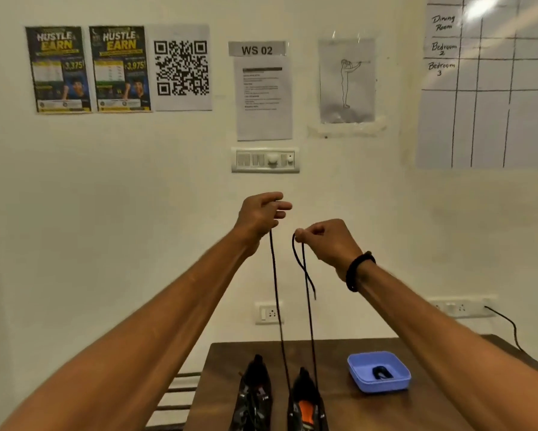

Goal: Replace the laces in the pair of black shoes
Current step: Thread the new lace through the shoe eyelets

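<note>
Two black shoes stand side by side on the brown table (355, 409), toes pointing away: the left shoe (253, 396) and the right shoe (306, 402), which shows an orange tongue. A black lace (277, 306) rises in two strands from the right shoe. My left hand (260, 214) grips one strand high in front of the wall. My right hand (327, 241) pinches the other strand, whose loose end hangs down below the fingers. Both arms are stretched out and raised well above the table.
A blue square tray (395, 385) holding a coiled dark lace sits on the table right of the shoes. A black cable (510, 328) runs from a wall socket to the table's right edge. A slatted chair back (176, 396) stands at the table's left.
</note>
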Demonstrator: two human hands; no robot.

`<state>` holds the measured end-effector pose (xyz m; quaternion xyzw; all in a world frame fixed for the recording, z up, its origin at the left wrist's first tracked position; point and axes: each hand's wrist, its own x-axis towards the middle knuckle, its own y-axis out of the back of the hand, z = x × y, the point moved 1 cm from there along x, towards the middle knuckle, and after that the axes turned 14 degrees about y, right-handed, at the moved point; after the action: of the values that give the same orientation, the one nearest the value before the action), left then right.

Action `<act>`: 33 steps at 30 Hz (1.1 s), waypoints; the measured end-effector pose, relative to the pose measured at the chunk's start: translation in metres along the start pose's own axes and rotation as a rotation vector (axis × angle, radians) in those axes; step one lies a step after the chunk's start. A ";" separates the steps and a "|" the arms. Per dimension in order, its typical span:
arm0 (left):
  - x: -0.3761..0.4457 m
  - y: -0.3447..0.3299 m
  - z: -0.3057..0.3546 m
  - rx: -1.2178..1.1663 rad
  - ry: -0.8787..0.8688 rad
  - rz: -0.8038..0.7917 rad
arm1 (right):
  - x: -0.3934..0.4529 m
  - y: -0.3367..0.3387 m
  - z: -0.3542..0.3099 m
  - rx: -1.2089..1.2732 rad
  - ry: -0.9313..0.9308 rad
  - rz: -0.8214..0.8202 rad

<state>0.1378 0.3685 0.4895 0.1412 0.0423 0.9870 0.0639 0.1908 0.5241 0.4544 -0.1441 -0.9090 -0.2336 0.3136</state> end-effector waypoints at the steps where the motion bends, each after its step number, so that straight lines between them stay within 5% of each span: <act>1: 0.001 -0.002 0.006 -0.004 -0.026 -0.009 | 0.001 -0.001 -0.002 0.110 -0.065 -0.013; 5: 0.004 -0.008 0.037 -0.056 -0.086 -0.008 | -0.002 -0.001 -0.010 0.484 -0.226 -0.046; 19: 0.003 -0.020 0.077 0.000 -0.131 0.030 | 0.034 0.027 -0.054 0.766 -0.039 0.303; 33: 0.012 -0.022 0.067 -0.039 -0.091 0.080 | 0.039 0.032 -0.045 0.719 0.057 0.342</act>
<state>0.1478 0.3960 0.5546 0.1861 0.0144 0.9820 0.0291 0.1966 0.5327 0.5210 -0.1678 -0.8867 0.1514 0.4033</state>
